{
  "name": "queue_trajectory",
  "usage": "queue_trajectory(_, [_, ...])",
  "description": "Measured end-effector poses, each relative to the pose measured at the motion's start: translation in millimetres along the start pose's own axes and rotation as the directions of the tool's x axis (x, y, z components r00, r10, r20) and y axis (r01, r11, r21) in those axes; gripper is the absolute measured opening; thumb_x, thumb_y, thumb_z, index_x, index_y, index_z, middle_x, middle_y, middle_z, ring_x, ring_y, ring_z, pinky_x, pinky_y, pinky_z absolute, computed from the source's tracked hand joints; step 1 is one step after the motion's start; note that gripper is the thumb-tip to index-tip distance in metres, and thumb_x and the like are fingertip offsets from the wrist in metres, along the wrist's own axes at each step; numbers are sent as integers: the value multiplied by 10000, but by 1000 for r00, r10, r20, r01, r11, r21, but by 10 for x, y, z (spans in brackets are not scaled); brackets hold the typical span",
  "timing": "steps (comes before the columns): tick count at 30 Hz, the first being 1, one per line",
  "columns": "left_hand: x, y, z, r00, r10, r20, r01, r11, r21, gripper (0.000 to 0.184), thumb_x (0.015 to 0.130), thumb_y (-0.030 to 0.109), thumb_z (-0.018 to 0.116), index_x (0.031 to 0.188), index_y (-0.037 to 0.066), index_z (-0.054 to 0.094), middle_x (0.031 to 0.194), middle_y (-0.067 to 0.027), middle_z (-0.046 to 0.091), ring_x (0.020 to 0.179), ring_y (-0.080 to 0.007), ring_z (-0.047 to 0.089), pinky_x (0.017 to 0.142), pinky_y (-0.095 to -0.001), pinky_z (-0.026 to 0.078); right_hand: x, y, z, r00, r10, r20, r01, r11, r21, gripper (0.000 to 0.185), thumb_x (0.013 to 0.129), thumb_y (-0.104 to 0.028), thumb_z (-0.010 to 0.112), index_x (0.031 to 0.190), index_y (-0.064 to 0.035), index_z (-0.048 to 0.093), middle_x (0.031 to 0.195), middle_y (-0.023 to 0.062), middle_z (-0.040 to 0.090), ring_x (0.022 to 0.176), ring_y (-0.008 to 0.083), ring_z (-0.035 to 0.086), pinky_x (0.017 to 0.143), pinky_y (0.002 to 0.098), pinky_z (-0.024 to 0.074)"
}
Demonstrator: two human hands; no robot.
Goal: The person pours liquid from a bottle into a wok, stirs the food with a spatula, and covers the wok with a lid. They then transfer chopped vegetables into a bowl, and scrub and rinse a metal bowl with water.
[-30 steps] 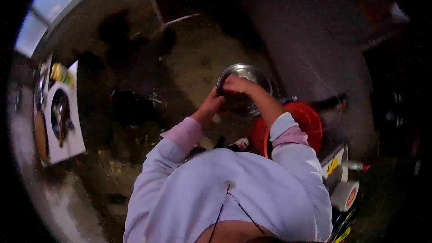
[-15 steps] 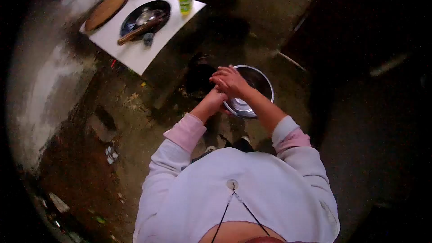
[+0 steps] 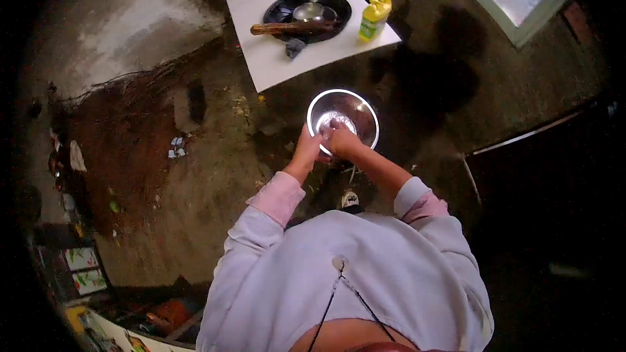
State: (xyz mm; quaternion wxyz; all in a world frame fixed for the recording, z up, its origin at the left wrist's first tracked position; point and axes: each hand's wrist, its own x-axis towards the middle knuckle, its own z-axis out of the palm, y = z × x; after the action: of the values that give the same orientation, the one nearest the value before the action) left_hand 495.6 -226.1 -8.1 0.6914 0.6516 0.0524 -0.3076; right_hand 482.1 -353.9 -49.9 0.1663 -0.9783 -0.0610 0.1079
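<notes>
Just ahead of the white top (image 3: 358,248), above the floor (image 3: 195,221), I'm holding the shiny metal bowl (image 3: 361,116) on my remote feed, its mouth facing up toward the camera. My left grip (image 3: 310,146) is grasping the bowl's near-left rim. My right grip (image 3: 342,143) is dipping into the bowl, fingers inside; I'm not able to tell if it's clenched or loose. Beyond, on the white surface (image 3: 268,68), a black pan (image 3: 280,8) is carrying a metal dish (image 3: 308,11), with a wooden stick (image 3: 290,28) lying across. A gray scrubber (image 3: 295,47) is resting by the pan, and a yellow bottle (image 3: 373,19) is standing right of it.
</notes>
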Motion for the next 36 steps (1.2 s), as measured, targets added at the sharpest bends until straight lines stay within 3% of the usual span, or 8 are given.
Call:
queue_trajectory(4, [550,-275,-150,890,376,-257,-390,921,-5,384,754,45,393,1137,60,364,986,-136,508,695,-192,556,423,-298,496,-6,74,-418,950,-198,241,46,853,520,463,870,-415,322,1182,-107,472,1244,120,446,1137,273,434,943,441,320])
queue_trajectory(10, [240,158,36,975,38,-217,-30,999,39,395,788,55,401,1176,86,335,998,-102,512,771,-188,571,440,-302,521,222,875,-627,860,-356,366,481,807,-344,455,882,-381,305,1247,-132,413,1280,89,404,1236,200,295,1023,407,176])
queue_trajectory(14, [266,217,293,971,77,-225,-119,977,-179,379,785,48,393,1153,108,320,930,-108,521,625,-216,586,379,-334,505,636,581,-217,842,-455,-290,424,890,-165,469,864,-346,376,1225,-49,413,1363,114,275,1270,259,226,1042,410,163])
queue_trajectory(18, [258,180,19,951,66,-302,-117,981,-155,355,800,52,391,1146,92,323,895,-139,541,566,-211,592,358,-301,505,706,677,-407,479,-829,288,807,545,227,329,897,-261,355,1138,-111,519,1276,91,403,1236,244,282,1025,366,215])
queue_trajectory(24, [321,41,69,938,44,-345,-104,982,-156,394,800,55,394,1181,97,302,999,-129,513,661,-212,597,391,-313,521,589,546,-711,924,-228,306,362,779,-512,416,849,-417,389,963,-96,629,1203,72,479,1191,232,332,960,411,285])
queue_trajectory(27, [352,68,46,906,20,-422,-85,987,-136,434,789,27,366,1206,102,276,1045,-134,481,681,-238,595,405,-317,527,489,593,-511,853,-222,472,121,964,235,391,851,-390,406,1028,-83,573,1187,115,478,1164,284,373,970,439,269])
queue_trajectory(32, [378,27,-35,901,82,-427,-110,993,-40,499,769,20,376,1243,116,253,1052,-146,489,704,-246,601,396,-295,517,356,1150,-292,897,-441,-31,412,858,-306,566,844,-412,404,1301,-89,320,1292,161,356,1193,329,327,993,433,250])
queue_trajectory(36, [561,98,93,862,276,-424,-51,881,470,665,777,105,456,1350,173,126,1169,-318,380,848,-423,554,668,-450,485,500,1320,84,972,212,-102,-104,777,621,508,834,-383,466,1267,-144,351,1292,123,358,1185,277,340,946,474,277])
